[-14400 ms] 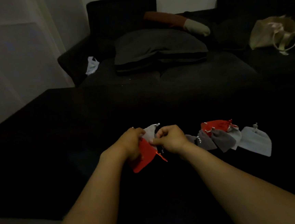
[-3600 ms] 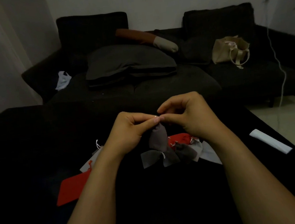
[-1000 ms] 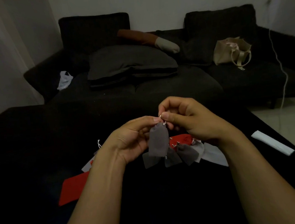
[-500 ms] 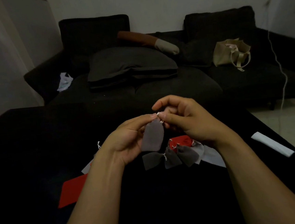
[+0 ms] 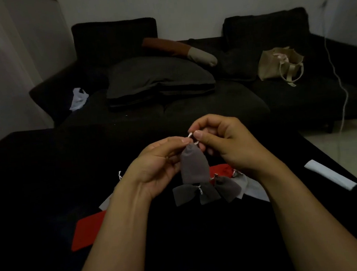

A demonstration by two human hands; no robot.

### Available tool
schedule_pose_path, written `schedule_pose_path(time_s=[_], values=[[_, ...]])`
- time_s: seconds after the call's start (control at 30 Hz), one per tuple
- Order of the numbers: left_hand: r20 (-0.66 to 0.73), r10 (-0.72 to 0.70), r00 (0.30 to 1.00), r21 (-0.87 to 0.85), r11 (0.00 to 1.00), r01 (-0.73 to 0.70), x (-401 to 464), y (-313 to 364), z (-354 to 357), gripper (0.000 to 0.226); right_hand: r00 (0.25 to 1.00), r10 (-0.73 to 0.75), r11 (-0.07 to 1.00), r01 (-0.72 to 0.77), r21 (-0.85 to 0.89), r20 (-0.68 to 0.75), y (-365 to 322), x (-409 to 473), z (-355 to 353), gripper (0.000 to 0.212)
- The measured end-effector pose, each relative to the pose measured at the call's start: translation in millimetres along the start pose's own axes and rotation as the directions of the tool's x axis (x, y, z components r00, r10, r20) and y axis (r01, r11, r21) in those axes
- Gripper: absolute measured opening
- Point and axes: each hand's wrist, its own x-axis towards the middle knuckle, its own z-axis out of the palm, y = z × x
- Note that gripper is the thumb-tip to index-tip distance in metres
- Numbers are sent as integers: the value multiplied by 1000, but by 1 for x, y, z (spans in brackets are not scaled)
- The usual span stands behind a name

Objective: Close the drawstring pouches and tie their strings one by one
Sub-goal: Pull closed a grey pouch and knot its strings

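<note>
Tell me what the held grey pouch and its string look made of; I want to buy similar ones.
The grey pouch looks like soft matte fabric, perhaps velvet or felt: no shine, and it hangs limp with its neck gathered. Its string, pinched by the left hand and right hand, looks like thin pale cord, possibly metallic; the dim light leaves that open.

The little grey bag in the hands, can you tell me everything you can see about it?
The small grey cloth drawstring pouch looks soft and a bit see-through. It hangs upright in the air above the black table, its top gathered narrow and its bottom wide. The left hand pinches its neck, and the right hand pinches the thin pale string at the top. Nothing else touches it. Whether the knot is finished can't be seen.
</note>
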Motion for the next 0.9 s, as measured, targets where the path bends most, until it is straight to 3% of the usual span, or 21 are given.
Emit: schedule_pose_path(time_s=[0.13,0.27,0.37,0.47,0.57,0.63,0.8,0.9], values=[[-80,113,990,41,993,-110,-1,1,3,13,995,90,996,-89,-32,38,-7,-5,-14,17],[-170,238,956,124,968,-218,1,1,1,21,988,144,937,-117,-330,61,-14,-7,-23,12],[-179,361,915,328,899,-290,3,-1,-2,25,999,42,890,-40,-454,-4,-14,-4,-18,10],[-152,427,892,474,823,-313,4,-6,0,24,993,-108,795,117,-595,51,-17,0,-7,12],[-132,393,910,563,785,-257,4,-6,-1,21,984,-126,705,175,-687,122,-20,2,0,11],[-97,297,950,609,772,-179,1,-3,-2,18,990,-48,694,129,-708,133,-23,1,0,11],[88,141,986,613,772,-165,-5,2,1,30,992,11,841,59,-538,125,-16,-3,-7,11],[109,110,988,598,787,-154,-6,0,3,38,992,69,909,-18,-415,107,-12,-3,-11,9]])
